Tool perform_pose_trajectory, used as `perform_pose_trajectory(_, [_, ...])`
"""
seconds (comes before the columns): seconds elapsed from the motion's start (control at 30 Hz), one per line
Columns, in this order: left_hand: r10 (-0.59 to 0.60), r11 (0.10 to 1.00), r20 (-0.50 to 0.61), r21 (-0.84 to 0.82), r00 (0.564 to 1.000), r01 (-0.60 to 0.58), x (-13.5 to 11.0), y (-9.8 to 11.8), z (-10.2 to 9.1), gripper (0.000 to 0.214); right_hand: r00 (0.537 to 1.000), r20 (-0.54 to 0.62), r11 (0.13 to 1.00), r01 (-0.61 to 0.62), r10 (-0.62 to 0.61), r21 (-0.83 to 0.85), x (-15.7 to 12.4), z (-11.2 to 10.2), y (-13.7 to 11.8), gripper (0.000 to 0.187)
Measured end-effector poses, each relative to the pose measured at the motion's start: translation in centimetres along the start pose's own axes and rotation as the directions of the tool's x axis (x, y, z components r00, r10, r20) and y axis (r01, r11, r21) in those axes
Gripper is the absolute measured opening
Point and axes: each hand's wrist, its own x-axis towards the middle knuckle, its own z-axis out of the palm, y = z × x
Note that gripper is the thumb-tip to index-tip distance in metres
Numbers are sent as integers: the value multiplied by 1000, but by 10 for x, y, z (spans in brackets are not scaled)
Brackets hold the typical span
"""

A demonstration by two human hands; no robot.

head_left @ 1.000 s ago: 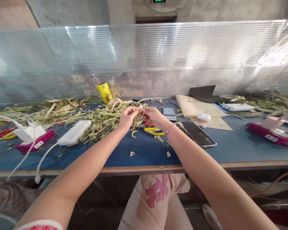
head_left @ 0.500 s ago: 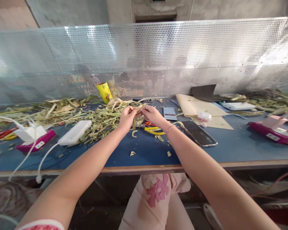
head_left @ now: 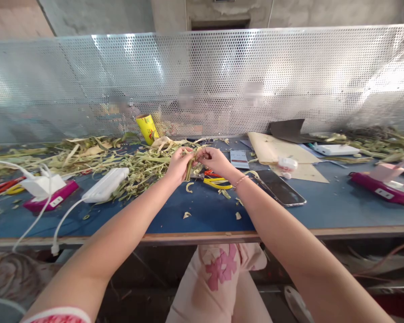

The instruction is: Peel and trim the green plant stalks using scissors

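Both my hands meet over the middle of a blue table [head_left: 205, 215]. My left hand [head_left: 177, 165] is closed on the upper part of a short green plant stalk [head_left: 189, 169] that hangs down between the hands. My right hand [head_left: 214, 160] pinches the top of the same stalk with fingertips pressed together. A bead bracelet sits on my right wrist. Just beneath the hands lie yellow-handled scissors [head_left: 215, 183] and a few peeled scraps.
A heap of green and dry husks [head_left: 121, 161] spreads left of the hands. White chargers with cables [head_left: 104, 188], a pink device [head_left: 47, 201], a yellow tube [head_left: 147, 129], a phone [head_left: 281, 187], brown paper [head_left: 276, 152] and a perforated metal screen [head_left: 202, 80] surround them.
The hands stay together on the stalk with only small finger movements. The view has shifted very slightly.
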Motion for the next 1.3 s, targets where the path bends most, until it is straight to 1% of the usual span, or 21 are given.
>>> perform_pose_trajectory(0.17, [-29, 1000, 28, 2, 999, 29, -1, 3, 0, 14, 999, -27, 998, 35, -33, 52, 0, 2, 3, 11])
perform_pose_trajectory(0.3, [-61, 998, 52, -24, 997, 63, -2, 5, -1, 15, 998, -53, 995, 36, -32, 89, 1, 4, 6, 13])
perform_pose_trajectory(0.5, [-78, 993, 140, -74, 987, 89, 0, 3, -4, 15, 999, -40, 983, 30, -23, 180, 1, 4, 5, 11])
perform_pose_trajectory(0.67, [-3, 999, 197, -40, 980, 12, -1, 2, -8, 21, 998, -48, 975, -25, 36, 220, 0, 1, -3, 13])
perform_pose_trajectory(0.8, [19, 999, 239, 27, 971, -26, -1, 2, -9, 14, 997, -41, 965, -57, 70, 257, -1, 1, -8, 13])
perform_pose_trajectory(0.93, [42, 996, 208, 68, 977, -57, 0, -1, -7, 10, 995, -48, 960, -73, 89, 269, 0, 4, -7, 12])
perform_pose_trajectory(1.0, [74, 992, 189, 84, 979, -91, 1, -3, -7, 10, 994, -58, 960, -78, 97, 268, -1, 6, -6, 13])
perform_pose_trajectory(1.1, [121, 988, 191, 75, 974, -138, 1, -6, -7, 10, 994, -58, 957, -68, 87, 282, -3, 8, -8, 14])
perform_pose_trajectory(1.23, [138, 989, 225, 23, 965, -147, 1, -6, -9, 6, 998, -19, 932, -46, 57, 359, -7, 8, -14, 16])
perform_pose_trajectory(1.3, [145, 988, 227, 16, 963, -152, 0, -5, -9, 7, 998, -21, 922, -43, 55, 386, -8, 8, -15, 19])
